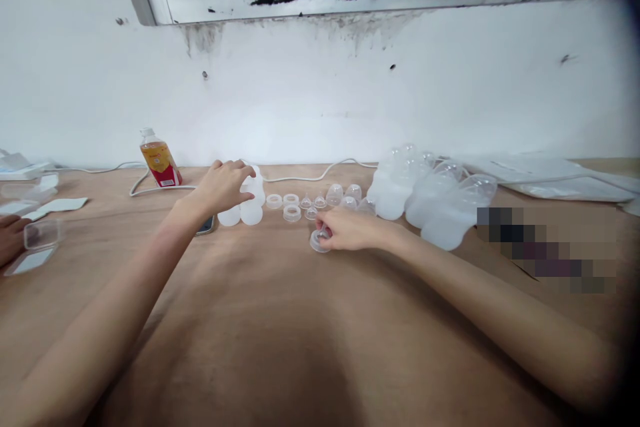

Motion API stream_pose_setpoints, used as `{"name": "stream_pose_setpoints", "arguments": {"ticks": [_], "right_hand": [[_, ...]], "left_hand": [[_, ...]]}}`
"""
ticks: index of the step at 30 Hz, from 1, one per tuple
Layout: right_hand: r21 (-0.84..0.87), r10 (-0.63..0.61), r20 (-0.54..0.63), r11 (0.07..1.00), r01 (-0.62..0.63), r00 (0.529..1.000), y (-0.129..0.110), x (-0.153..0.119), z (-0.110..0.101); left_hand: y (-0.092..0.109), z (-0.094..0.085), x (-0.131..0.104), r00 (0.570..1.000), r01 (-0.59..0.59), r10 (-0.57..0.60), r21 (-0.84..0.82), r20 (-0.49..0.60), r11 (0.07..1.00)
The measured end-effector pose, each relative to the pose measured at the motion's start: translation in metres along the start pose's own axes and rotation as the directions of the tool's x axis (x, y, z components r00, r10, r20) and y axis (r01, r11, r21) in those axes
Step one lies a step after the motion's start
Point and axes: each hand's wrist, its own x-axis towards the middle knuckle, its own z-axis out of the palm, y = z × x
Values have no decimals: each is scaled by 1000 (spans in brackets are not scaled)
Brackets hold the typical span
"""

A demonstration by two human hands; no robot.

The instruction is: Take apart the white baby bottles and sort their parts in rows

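Note:
With thumb and fingers apart, my left hand [226, 183] hovers at a group of frosted white baby bottle bodies [251, 212]; whether it touches one is unclear. My right hand [347, 228] pinches a clear bottle nipple that sits in a collar ring [319, 242] on the table. Just behind are several loose collar rings [291, 213] and several clear nipples [319, 201]. Clear domed caps [335, 195] stand behind my right hand, which partly hides some of them. Several capped baby bottles [443, 219] are clustered further right.
A drink bottle with a yellow and red label [161, 159] stands back left. A white cable [320, 178] runs along the wall. A phone [205, 225] lies under my left wrist. Another person's hand [11, 239] is at far left beside a clear plastic box [43, 235]. Plastic bags [555, 177] lie back right.

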Motion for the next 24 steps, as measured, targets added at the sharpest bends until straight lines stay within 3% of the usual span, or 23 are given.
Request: {"name": "stream_pose_setpoints", "arguments": {"ticks": [4, 6, 8, 11, 14, 19, 24], "right_hand": [[5, -7, -15, 1000, 7, 1000, -2, 2, 3], [16, -30, -42, 999, 31, 999, -3, 3, 6], [31, -60, -77, 998, 63, 995, -4, 5, 8], [80, -78, -86, 993, 85, 993, -4, 7, 11], [90, -83, -65, 992, 88, 994, -4, 9, 14], [51, -148, -105, 987, 154, 983, -2, 10, 14], [190, -236, -80, 950, 247, 969, 3, 9, 10]], "left_hand": [[16, -5, -1, 996, -49, 44, -66, -82, 997], [33, -5, -1, 989, -135, 118, -234, -87, 963], [54, 2, -3, 976, -192, 219, -474, 3, 859], [86, 21, -6, 952, -79, 257, -676, 166, 732], [106, 40, -8, 976, -30, 178, -736, 123, 676], [111, 48, -8, 992, -19, 109, -770, 66, 638], [103, 40, -5, 975, 31, 143, -742, 170, 670]]}}
